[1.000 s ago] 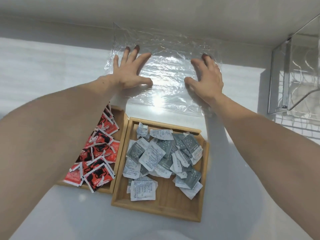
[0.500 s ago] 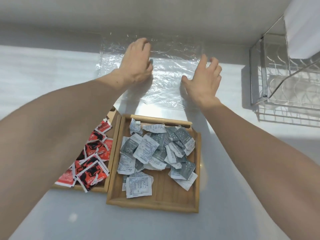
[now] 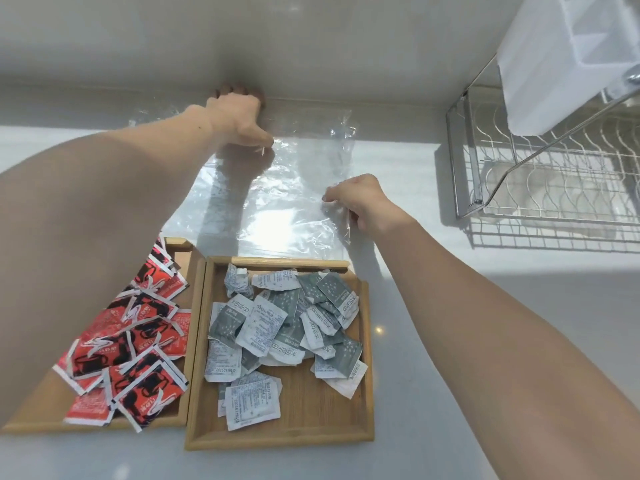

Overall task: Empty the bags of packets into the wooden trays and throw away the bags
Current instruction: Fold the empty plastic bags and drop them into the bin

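White counter [image 3: 485, 323], pale wall [image 3: 311, 39], wire dish rack [image 3: 554, 188], clear bag [image 3: 294, 188]

Pale, glossy surface [image 3: 450, 341], partly sunlit. Flat at the back, up against the wall [image 3: 311, 39]: a clear plastic bag [image 3: 294, 188]. Just in front, side by side and touching: left wooden tray [image 3: 86, 426], right wooden tray [image 3: 277, 441]. Far right, well apart: wire dish rack [image 3: 554, 202].

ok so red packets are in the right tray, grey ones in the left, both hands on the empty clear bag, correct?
Trays are swapped. The head view shows the red packets in the left tray and the grey packets in the right tray. The rest holds: left hand and right hand both grip the empty clear bag.
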